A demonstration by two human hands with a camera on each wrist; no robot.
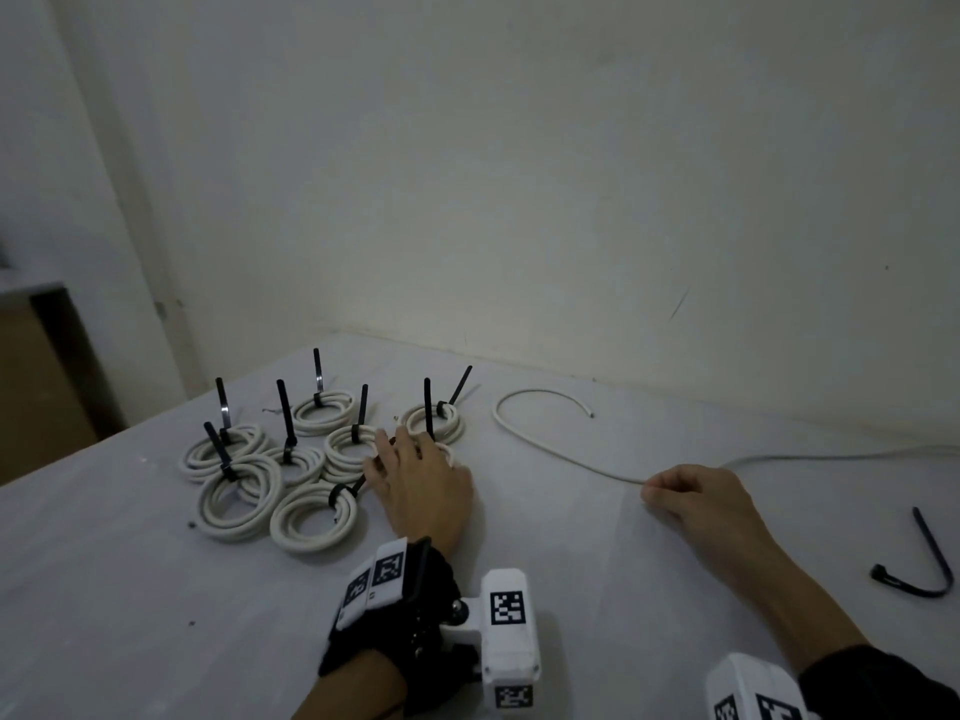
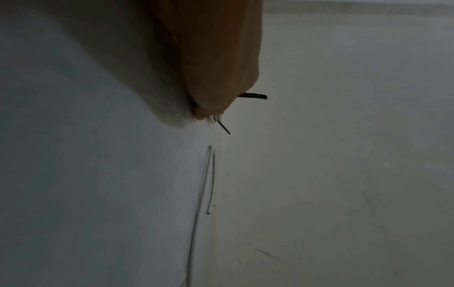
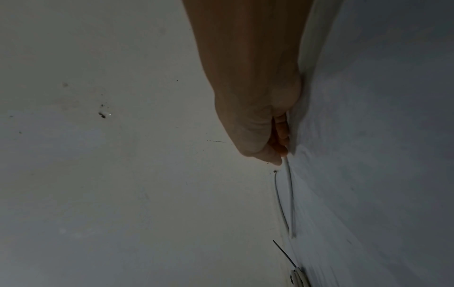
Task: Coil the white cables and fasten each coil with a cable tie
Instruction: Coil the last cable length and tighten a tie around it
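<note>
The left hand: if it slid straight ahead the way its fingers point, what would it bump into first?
The left hand already rests among the tied coils; going on, it would probably meet the far coil with two upright black ties, though depth is unclear.

The tabletop (image 1: 571, 589) is covered with a pale grey cloth and stands against a plain wall. On its left part lies a group of white cable coils (image 1: 291, 459), close together and partly overlapping, each one closed with a black cable tie whose tail stands up. To the right of them a loose white cable (image 1: 545, 444) lies on the cloth in an open curve and runs toward the right edge. Near the right edge lies one bent black cable tie (image 1: 930, 569), well apart from the coils.
</note>
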